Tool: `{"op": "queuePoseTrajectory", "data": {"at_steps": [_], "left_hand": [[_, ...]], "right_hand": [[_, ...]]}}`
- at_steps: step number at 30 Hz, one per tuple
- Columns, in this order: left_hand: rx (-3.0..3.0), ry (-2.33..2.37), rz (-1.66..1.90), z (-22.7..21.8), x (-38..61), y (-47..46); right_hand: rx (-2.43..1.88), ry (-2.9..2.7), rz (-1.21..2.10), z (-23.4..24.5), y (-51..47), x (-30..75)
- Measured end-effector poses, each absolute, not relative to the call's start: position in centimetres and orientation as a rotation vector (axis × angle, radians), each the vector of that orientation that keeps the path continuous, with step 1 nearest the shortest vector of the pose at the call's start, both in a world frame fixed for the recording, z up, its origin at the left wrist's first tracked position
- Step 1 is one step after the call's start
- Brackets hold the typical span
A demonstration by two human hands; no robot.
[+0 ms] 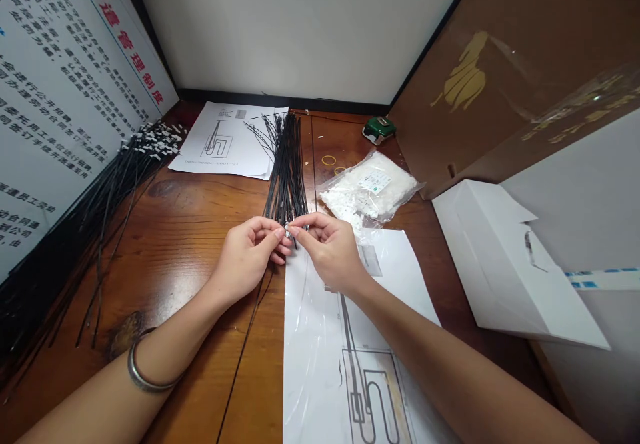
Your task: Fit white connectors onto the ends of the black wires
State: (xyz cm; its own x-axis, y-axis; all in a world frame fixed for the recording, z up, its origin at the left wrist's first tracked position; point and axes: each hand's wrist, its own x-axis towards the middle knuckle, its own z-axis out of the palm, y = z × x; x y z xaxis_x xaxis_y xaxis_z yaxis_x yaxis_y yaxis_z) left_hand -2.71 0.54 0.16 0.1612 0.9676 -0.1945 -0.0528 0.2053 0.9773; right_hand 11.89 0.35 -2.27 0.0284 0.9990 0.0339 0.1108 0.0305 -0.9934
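Note:
In front of me my left hand [253, 252] is closed in a pinch at the end of a thin black wire, which trails below its fingers. Fingertip to fingertip with it, my right hand [333, 247] pinches a small white connector [287, 227]; the fingers partly cover it. Just beyond both hands lies a bundle of black wires [287, 164] on the wooden table. A clear bag of small white connectors [375, 187] sits to the right of the bundle. Under my right wrist is a sheet with a printed wiring drawing [320, 364].
At the left lies a large pile of black wires with white connector ends [155, 141]. Printed sheets [225, 157] lie at the back. A green tape measure [379, 129] stands near the brown box [500, 51]. A folded white carton [495, 264] is at right, rubber bands [329, 161] mid-table.

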Motion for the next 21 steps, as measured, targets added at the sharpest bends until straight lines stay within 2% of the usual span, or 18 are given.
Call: {"op": "queuePoseTrajectory", "data": {"at_steps": [21], "left_hand": [[1.076,1.135,0.974,0.32,-2.62,0.43]], "right_hand": [[-1.252,-1.25,1.162,-2.04,0.25,11.99]]}}
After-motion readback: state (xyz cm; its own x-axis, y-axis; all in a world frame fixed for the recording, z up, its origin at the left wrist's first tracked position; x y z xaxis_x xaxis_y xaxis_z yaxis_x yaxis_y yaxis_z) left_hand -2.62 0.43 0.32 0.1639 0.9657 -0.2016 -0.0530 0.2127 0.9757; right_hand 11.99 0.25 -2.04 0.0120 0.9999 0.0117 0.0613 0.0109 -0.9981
